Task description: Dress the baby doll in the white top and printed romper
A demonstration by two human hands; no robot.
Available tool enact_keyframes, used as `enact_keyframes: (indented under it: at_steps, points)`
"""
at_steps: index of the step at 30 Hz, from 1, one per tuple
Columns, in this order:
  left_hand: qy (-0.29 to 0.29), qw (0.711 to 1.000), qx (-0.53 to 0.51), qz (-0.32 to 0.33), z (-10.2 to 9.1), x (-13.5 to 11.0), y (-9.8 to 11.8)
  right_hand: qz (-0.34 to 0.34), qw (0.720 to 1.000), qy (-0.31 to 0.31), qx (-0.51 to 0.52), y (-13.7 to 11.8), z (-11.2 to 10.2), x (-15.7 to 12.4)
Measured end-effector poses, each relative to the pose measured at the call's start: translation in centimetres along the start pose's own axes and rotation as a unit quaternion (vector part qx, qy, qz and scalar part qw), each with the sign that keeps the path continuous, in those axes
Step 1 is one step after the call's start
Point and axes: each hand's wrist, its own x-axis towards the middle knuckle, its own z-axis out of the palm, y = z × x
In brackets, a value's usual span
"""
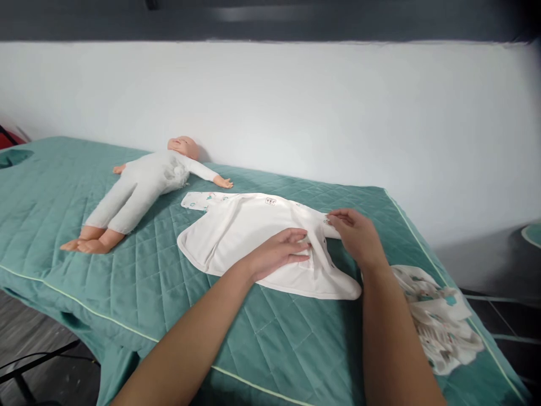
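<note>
The white baby garment (236, 231) is lying spread flat at the centre of the frame on the teal quilted cover (84, 270). Its long axis is running diagonally from the collar end at centre left down to the rounded end at lower right. Both hands are working on its right half. The left hand (281, 248) is lying open and palm down on the middle of the cloth, pressing it flat, with its fingertips pushing against a raised fold. The right hand (355, 231) is sitting just beyond that fold, toward the right of the frame. Its fingertips are drawn together on the garment's upper right edge; whether they are actually pinching the cloth cannot be told. So the fold is lying between the two hands, with the left nearer the garment's body and the right nearer its edge. Counting: one spread garment, one doll (143, 186) lying on its back in the upper left, well apart from the hands, and one crumpled heap of patterned cloth (435, 321) resting at lower right beside the right forearm.
</note>
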Motion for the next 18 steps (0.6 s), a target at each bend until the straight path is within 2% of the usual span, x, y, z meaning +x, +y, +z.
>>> enact_keyframes:
  at_steps: [3, 8, 10, 18]
  points:
    - [-0.014, 1.0, -0.022, -0.005, -0.4, 0.3, -0.5, -0.026, 1.0, -0.004, -0.001, -0.7, 0.3, -0.5]
    - [-0.032, 0.999, -0.034, -0.01, -0.7, 0.8, -0.7, -0.058, 0.984, -0.03, -0.167, -1.2, 2.7, -1.4]
    - [-0.026, 0.999, -0.025, -0.009, -0.5, 0.8, -0.6, -0.056, 0.977, -0.044, -0.2, -1.0, 3.5, -1.5]
    - [-0.024, 1.0, 0.004, -0.01, -0.2, 0.6, -0.4, 0.001, 0.983, -0.053, -0.174, -1.5, 3.4, -1.4]
